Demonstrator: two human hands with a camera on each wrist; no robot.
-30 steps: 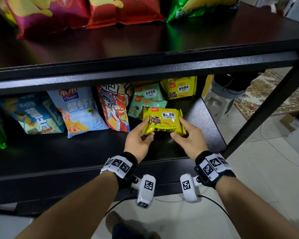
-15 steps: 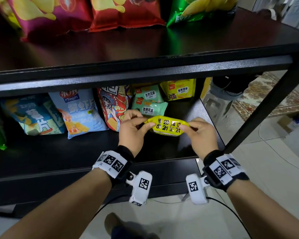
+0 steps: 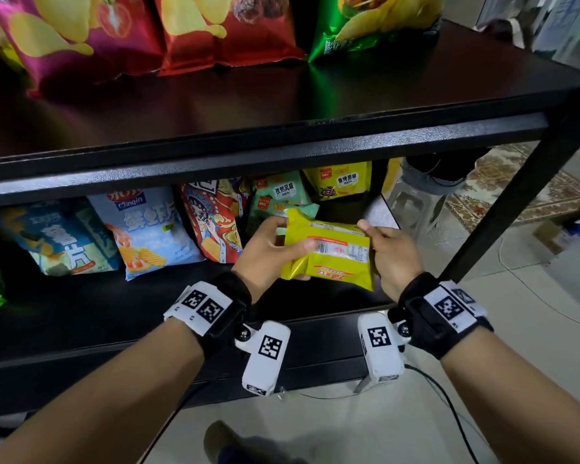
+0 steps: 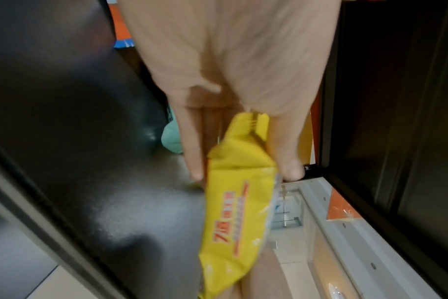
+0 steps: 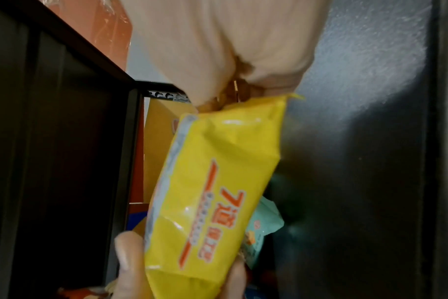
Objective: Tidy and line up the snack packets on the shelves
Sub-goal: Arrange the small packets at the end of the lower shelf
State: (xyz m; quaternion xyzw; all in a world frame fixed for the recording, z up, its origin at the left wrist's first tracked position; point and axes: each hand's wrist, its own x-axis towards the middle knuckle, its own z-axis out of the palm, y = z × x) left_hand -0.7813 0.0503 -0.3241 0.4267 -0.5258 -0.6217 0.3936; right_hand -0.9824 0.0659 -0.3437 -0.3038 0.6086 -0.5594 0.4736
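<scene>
Gripping the yellow packet (image 3: pixel 329 254) from both ends, left hand (image 3: pixel 268 252) and right hand (image 3: pixel 394 254) hold it above the lower shelf (image 3: pixel 81 316), back label up; its front is hidden, and both wrist views blur.

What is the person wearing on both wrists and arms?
Bare forearms, no sleeves. Each wrist carries a black band with a white plate of square black-and-white markers. Below each hangs a white camera housing with one more marker. A thin black cable trails from the right one.
</scene>
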